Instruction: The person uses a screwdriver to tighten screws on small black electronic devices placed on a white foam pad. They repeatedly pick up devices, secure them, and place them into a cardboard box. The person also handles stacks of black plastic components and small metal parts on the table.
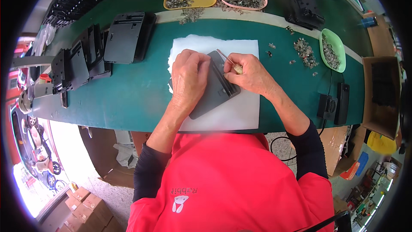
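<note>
Left grip (192,77), right grip (246,73) curled

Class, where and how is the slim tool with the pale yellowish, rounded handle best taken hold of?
Probably by its pale yellowish, rounded handle, coming from the person's right, as the bare right hand does: the handle is the thicker end, while the thin, straight shaft slants forward and left, away from that hand.

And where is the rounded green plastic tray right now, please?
In the head view, the rounded green plastic tray sits toward the right end of the green table, right of a loose pile of small metallic pieces.
</note>
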{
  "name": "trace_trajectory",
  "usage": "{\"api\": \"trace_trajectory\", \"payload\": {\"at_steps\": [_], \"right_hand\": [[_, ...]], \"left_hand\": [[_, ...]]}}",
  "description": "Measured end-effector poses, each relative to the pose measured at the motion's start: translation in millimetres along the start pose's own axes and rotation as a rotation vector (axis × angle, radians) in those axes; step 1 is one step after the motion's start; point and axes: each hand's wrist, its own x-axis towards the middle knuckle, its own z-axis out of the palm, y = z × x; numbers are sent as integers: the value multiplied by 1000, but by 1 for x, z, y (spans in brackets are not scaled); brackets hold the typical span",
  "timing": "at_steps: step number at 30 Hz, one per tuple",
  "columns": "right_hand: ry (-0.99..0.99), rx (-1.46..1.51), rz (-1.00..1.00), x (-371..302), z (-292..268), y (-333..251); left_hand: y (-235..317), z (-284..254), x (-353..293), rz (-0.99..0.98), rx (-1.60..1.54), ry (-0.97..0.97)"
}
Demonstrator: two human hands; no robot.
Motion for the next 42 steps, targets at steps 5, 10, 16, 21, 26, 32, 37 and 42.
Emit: {"api": "trace_trajectory", "payload": {"at_steps": [5, 10, 16, 21, 26, 32, 37, 42], "right_hand": [[15, -15, -18, 0, 0, 3], [27, -27, -35, -1, 2, 5], [35, -15, -107, -4, 1, 4], [63, -9, -70, -6, 4, 7], [90, 1, -108, -6, 6, 10], [127, -73, -153, -13, -3, 4], [207, -649, -188, -54, -3, -14], [144, -859, -175, -67, 2, -23]], "left_hand": [[7, 5, -1, 66, 146, 59], [12, 9, -3, 98, 274, 88], [19, 14, -7, 187, 493, 62], [17, 16, -29, 226, 518, 23], [18, 1, -32, 258, 566, -150], [15, 0, -31, 235, 436, -154], [33, 8, -41, 74, 461, -202], [30, 9, -43, 154, 432, -137]]}}
